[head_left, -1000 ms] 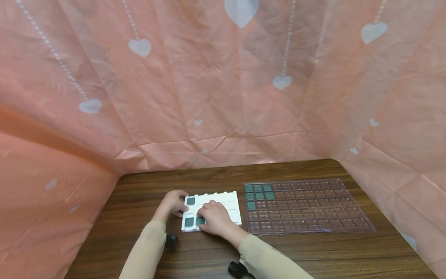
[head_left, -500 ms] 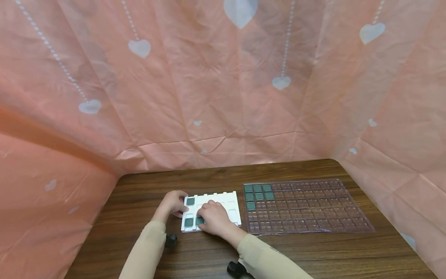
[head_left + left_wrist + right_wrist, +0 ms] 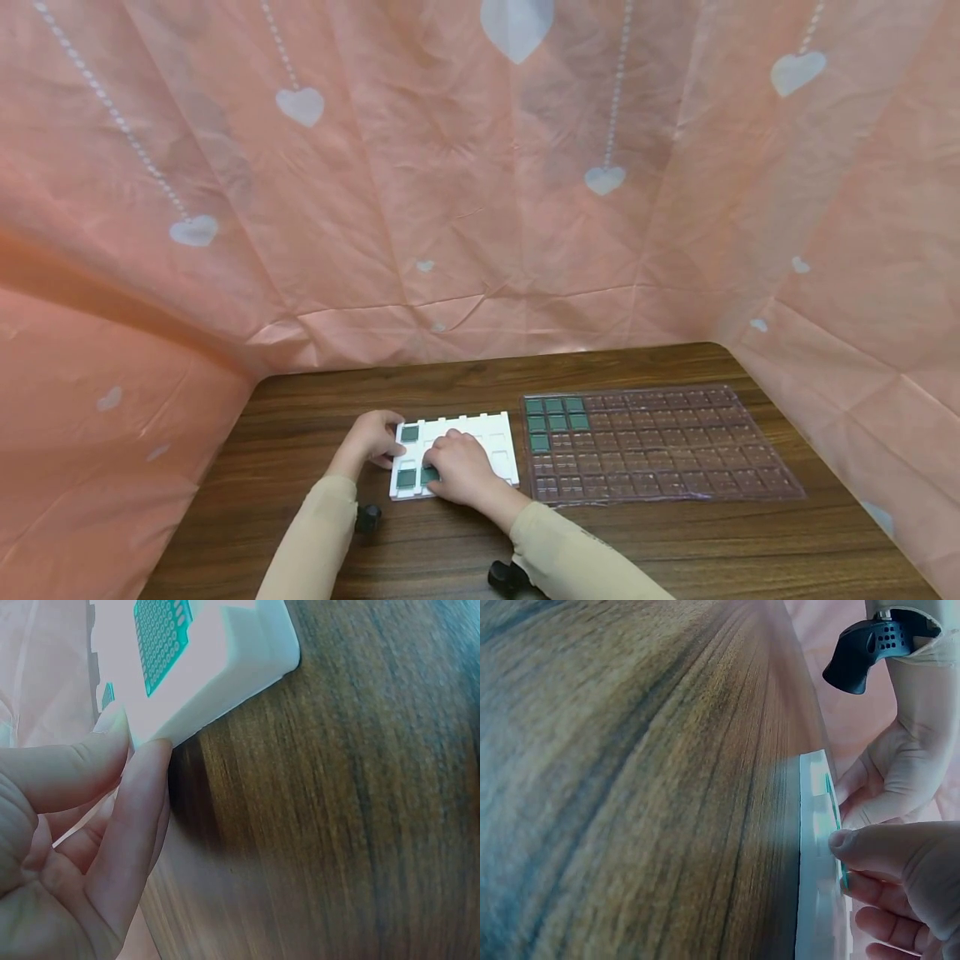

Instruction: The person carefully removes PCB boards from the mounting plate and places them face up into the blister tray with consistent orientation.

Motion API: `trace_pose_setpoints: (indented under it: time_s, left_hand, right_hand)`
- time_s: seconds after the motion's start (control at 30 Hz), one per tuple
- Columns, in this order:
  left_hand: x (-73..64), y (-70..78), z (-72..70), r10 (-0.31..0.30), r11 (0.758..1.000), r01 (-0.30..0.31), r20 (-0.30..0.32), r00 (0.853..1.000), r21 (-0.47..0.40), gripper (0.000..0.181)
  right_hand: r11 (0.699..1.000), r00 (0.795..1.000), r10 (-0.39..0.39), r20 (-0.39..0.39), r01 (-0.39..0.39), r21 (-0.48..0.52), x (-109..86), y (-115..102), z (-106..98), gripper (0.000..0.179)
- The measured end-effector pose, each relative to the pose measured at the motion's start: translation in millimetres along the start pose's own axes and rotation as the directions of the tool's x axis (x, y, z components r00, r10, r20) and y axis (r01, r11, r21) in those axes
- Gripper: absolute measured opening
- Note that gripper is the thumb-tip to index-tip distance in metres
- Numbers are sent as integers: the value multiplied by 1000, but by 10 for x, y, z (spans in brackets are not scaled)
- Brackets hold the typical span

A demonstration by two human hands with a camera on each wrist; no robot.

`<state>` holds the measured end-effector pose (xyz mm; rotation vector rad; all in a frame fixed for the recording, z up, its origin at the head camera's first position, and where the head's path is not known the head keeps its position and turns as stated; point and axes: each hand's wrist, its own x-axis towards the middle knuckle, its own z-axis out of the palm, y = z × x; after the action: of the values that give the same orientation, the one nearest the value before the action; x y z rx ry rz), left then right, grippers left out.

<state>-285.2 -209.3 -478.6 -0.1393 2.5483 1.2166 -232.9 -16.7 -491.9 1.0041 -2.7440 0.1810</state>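
Observation:
A white slotted tray [image 3: 491, 427] lies on the table, with green square circuit boards seated in its left part, such as a board [image 3: 409, 433] in the far left corner. My left hand [image 3: 371, 435] grips the tray's left edge between thumb and fingers; the left wrist view shows the fingertips at the tray's corner [image 3: 225, 667]. Over the tray's near side, my right hand [image 3: 463, 471] pinches another green circuit board [image 3: 429, 474] at a slot. In the right wrist view thumb and fingers stand at that board's edges [image 3: 845, 879]. The right hand hides the tray's middle.
Right of the white tray lies a clear plastic blister tray [image 3: 660, 458] with many pockets; several at its far left hold green boards [image 3: 555, 414]. Beneath is a dark wooden table [image 3: 420, 558]. Pink curtain [image 3: 480, 250] surrounds the table's back and sides.
Both hands keep their places at the white tray. The head view shifts very slightly; nothing else visibly moves.

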Motion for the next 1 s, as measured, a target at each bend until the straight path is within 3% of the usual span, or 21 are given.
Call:
trace_pose_setpoints:
  time_s: [0.7, 1.0]
  left_hand:
    - [-46, 49, -22, 4, 1000, -4, 25, 1000, -27, 55]
    - [-33, 23, 4, 2, 1000, -2, -6, 1000, -8, 55]
  right_hand:
    - [990, 991, 24, -135, -4, 143, -155, 150, -187, 25]
    - [987, 982, 39, -183, -9, 158, -283, 248, -261, 25]
